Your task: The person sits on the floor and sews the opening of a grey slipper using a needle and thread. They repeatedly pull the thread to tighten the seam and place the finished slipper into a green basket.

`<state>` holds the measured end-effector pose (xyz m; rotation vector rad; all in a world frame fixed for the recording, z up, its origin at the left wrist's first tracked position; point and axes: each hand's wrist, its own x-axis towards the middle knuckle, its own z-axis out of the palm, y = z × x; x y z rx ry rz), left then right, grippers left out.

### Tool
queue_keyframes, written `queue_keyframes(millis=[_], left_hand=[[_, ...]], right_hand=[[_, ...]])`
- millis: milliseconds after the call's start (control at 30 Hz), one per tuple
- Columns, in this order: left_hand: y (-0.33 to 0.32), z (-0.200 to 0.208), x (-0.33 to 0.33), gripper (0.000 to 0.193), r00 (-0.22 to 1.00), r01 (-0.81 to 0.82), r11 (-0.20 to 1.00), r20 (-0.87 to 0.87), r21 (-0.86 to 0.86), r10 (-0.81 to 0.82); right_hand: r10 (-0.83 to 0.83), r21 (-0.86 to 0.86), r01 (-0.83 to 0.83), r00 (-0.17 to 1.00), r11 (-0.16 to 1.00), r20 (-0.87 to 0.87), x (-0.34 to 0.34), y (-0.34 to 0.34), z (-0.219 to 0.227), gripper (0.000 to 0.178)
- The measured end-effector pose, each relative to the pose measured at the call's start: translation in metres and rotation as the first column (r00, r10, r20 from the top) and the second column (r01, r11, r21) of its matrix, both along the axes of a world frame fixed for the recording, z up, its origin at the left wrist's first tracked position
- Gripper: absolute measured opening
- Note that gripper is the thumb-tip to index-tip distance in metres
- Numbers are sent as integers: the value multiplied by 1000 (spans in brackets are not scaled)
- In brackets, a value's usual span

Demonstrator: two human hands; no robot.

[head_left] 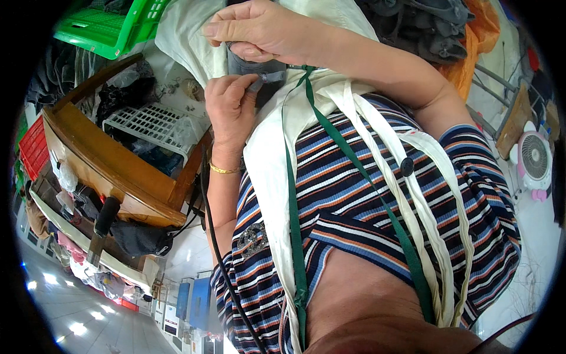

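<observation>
My left hand [229,106], with a yellow bracelet at its wrist, is closed in a pinch. A small light-grey strip of material [272,77] sticks out past its thumb and fingertips. Just beyond it, my right hand [259,32] reaches across from the right, thumb and forefinger pressed together. What those fingertips hold, if anything, is too small to make out. Dark grey cloth [243,66] lies over my lap between and beneath the two hands. A white apron [268,159] with green straps [342,141] covers part of my striped top.
At the left stands a wooden bench [112,156] with a white plastic basket [156,127] beside it. A green crate [97,29] is at the upper left. Dark garments [418,29] are piled on orange sheeting [480,29] at the upper right. A fan [533,156] stands far right.
</observation>
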<state>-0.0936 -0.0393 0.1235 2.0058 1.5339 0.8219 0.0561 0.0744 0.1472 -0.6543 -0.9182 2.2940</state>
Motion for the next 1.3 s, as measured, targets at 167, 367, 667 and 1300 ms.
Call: queue_keyframes(millis=[167,367,667,1300], left_hand=[[3,-4,-1,22,1000,2,999,-26,-44,-3],[8,-10,-5,20,1000,6,983,1,-184,-6],[-39,2,7,58,893,-424,834,-11,-354,449],[53,57,-55,20,662,-713,657,541,243,518]], right_hand=[[-50,-118,37,993,992,-104,-4,7,3,20],[-148,170,125,980,977,131,7,-3,51,20],[-267,-17,270,958,963,103,43,9,22,18],[-137,140,147,988,979,-77,54,13,81,15]])
